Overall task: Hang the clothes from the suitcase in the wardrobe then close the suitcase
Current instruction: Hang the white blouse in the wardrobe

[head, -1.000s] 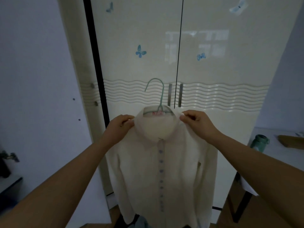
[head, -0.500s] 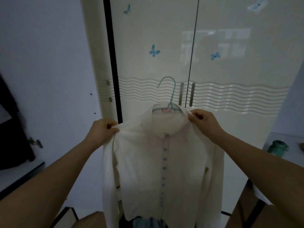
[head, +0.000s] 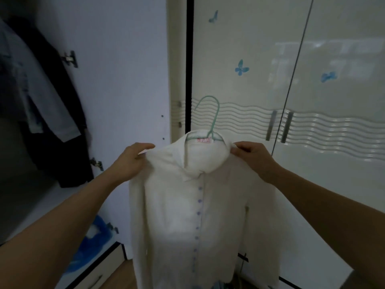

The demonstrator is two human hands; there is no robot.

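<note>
Shirt: the white shirt (head: 198, 205) hung on a green hanger (head: 210, 119), held up in front of the closed wardrobe doors (head: 260, 80).
Left grip: the left hand (head: 133, 161) pinched the shirt's left shoulder.
Right grip: the right hand (head: 252, 157) pinched its right shoulder.
Beside the doors: an open compartment to their left held dark hanging clothes (head: 41, 97).
Risk: I judged the shirt could slide off the hanger if one pinch loosened, since only fabric was held, not the hook.
</note>
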